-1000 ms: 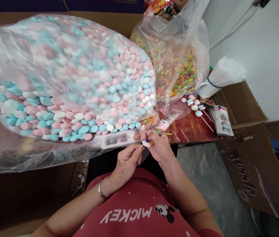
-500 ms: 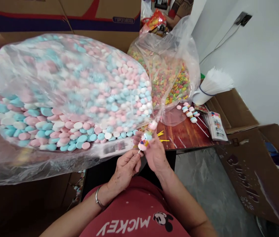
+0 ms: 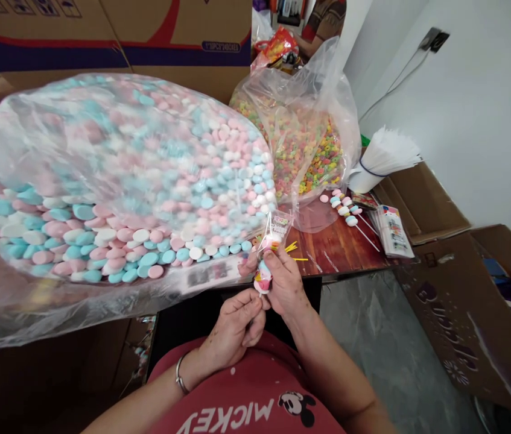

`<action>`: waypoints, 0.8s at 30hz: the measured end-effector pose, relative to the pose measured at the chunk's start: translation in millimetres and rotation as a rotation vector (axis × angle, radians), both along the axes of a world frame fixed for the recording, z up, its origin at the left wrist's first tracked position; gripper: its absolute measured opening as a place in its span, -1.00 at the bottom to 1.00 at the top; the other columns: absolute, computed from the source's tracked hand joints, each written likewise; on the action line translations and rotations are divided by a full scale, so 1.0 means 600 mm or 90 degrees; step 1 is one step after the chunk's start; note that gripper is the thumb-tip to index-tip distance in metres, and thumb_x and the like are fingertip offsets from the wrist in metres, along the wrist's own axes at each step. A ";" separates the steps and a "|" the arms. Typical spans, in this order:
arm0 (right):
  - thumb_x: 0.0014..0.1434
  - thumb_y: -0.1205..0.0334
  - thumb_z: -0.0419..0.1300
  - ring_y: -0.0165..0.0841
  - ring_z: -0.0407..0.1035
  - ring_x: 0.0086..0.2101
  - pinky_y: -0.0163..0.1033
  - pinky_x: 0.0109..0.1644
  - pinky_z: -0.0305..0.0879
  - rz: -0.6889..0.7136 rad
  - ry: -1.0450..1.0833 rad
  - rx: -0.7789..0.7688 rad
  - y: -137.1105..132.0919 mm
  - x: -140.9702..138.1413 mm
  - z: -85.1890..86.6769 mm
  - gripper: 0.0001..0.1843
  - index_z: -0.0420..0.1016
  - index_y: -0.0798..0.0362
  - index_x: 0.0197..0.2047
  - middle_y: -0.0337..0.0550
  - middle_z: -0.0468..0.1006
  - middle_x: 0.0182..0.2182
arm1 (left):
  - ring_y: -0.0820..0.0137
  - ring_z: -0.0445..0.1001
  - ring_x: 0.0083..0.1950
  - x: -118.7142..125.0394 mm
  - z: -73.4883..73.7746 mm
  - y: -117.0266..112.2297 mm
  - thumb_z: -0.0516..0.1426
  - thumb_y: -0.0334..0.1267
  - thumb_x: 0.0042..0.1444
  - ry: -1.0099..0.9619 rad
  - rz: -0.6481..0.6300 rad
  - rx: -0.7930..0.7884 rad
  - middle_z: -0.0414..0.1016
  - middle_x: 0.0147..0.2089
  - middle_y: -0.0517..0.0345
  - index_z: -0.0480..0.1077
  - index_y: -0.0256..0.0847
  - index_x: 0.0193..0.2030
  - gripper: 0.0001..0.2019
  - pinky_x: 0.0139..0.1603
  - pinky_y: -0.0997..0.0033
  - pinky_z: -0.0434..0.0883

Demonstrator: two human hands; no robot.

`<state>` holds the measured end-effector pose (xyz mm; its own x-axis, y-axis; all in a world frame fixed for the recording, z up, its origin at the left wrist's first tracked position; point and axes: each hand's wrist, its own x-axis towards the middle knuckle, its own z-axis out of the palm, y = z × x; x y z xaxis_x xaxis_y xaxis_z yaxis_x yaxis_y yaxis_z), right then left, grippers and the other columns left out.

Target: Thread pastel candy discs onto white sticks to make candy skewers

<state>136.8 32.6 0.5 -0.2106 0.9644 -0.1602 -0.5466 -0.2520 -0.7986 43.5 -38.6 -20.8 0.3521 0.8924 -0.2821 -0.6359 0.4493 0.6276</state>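
My right hand (image 3: 283,282) is closed round a candy skewer in a clear printed sleeve (image 3: 269,250), which stands nearly upright in front of me. My left hand (image 3: 235,322) sits just below it, fingers pinched at the stick's lower end. A huge clear bag of pink, blue and white candy discs (image 3: 114,187) lies to the left, touching my fingers' far side. A finished skewer of discs (image 3: 348,211) lies on the wooden table (image 3: 336,247).
A second clear bag of small multicoloured candy rings (image 3: 307,150) stands behind the table. A banded bundle of white sticks (image 3: 384,158), a stack of printed sleeves (image 3: 391,229), yellow twist ties (image 3: 295,250) and cardboard boxes (image 3: 454,301) are around. Another person shows at the top.
The sleeved skewer has been raised more upright in my right hand. My left hand has slid down toward my body along the stick. The camera has tilted up slightly.
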 end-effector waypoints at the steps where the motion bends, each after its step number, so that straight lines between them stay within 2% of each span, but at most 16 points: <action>1: 0.10 -0.04 0.32 -0.38 0.49 -0.48 -0.38 -0.55 0.34 0.005 0.000 -0.004 -0.004 -0.001 -0.003 -0.67 0.41 -0.02 -0.20 -0.23 0.57 -0.44 | 0.68 -0.12 -0.73 0.000 0.001 0.000 0.27 -0.04 0.12 0.001 0.007 -0.005 0.18 -0.72 0.41 0.37 -0.27 -0.34 -0.69 -0.72 0.65 -0.09; 3: 0.10 -0.04 0.31 -0.42 0.44 -0.54 -0.42 -0.67 0.18 0.017 0.001 -0.013 -0.010 -0.001 -0.008 -0.68 0.41 -0.02 -0.20 -0.24 0.56 -0.44 | 0.68 -0.13 -0.72 0.000 0.005 0.001 0.28 -0.03 0.11 0.000 0.017 -0.016 0.16 -0.71 0.41 0.37 -0.28 -0.34 -0.68 -0.71 0.65 -0.10; 5: 0.10 -0.03 0.32 -0.44 0.41 -0.56 -0.44 -0.70 0.12 0.029 0.005 -0.019 -0.013 0.001 -0.009 -0.68 0.41 -0.02 -0.20 -0.26 0.54 -0.45 | 0.69 -0.14 -0.71 -0.001 0.010 0.002 0.29 -0.03 0.09 -0.002 0.022 -0.032 0.15 -0.71 0.42 0.37 -0.28 -0.35 -0.67 -0.71 0.66 -0.11; 9: 0.03 -0.07 0.37 -0.44 0.45 -0.51 -0.40 -0.56 0.28 0.050 0.011 -0.044 -0.016 0.001 -0.009 -0.62 0.42 -0.02 -0.22 -0.28 0.53 -0.43 | 0.69 -0.16 -0.71 -0.007 0.022 0.006 0.31 -0.06 0.06 -0.004 0.026 -0.065 0.12 -0.71 0.43 0.35 -0.28 -0.37 -0.67 -0.70 0.65 -0.13; 14: 0.03 -0.05 0.38 -0.52 0.28 -0.61 -0.42 -0.60 0.14 0.061 -0.008 -0.058 -0.022 0.000 -0.021 -0.63 0.45 -0.02 -0.20 -0.30 0.54 -0.44 | 0.68 -0.13 -0.72 -0.009 0.027 0.015 0.34 -0.07 0.02 0.012 0.051 -0.077 0.14 -0.71 0.43 0.35 -0.28 -0.37 -0.66 -0.70 0.63 -0.14; 17: 0.05 0.02 0.38 -0.54 0.27 -0.58 -0.42 -0.51 0.20 0.081 -0.031 -0.037 -0.024 0.003 -0.025 -0.68 0.48 0.00 -0.21 -0.29 0.56 -0.43 | 0.69 -0.14 -0.72 -0.009 0.023 0.020 0.33 -0.05 0.01 0.025 0.060 -0.075 0.14 -0.71 0.44 0.35 -0.28 -0.37 -0.65 -0.70 0.63 -0.14; 20: 0.03 0.03 0.40 -0.51 0.32 -0.52 -0.42 -0.48 0.23 0.095 -0.048 -0.014 -0.014 0.011 -0.016 -0.67 0.49 0.01 -0.20 -0.25 0.59 -0.36 | 0.69 -0.13 -0.72 -0.012 0.024 0.025 0.33 -0.04 0.01 0.034 0.068 -0.071 0.14 -0.71 0.43 0.36 -0.29 -0.37 -0.65 -0.69 0.63 -0.14; 24: 0.03 -0.08 0.38 -0.36 0.48 -0.34 -0.30 -0.32 0.42 0.026 -0.025 0.026 0.017 0.024 0.013 -0.60 0.48 -0.04 -0.15 -0.20 0.62 -0.27 | 0.67 -0.13 -0.72 -0.015 0.032 0.029 0.34 -0.08 -0.06 0.043 0.062 -0.090 0.08 -0.76 0.44 0.39 -0.30 -0.41 -0.67 -0.70 0.64 -0.14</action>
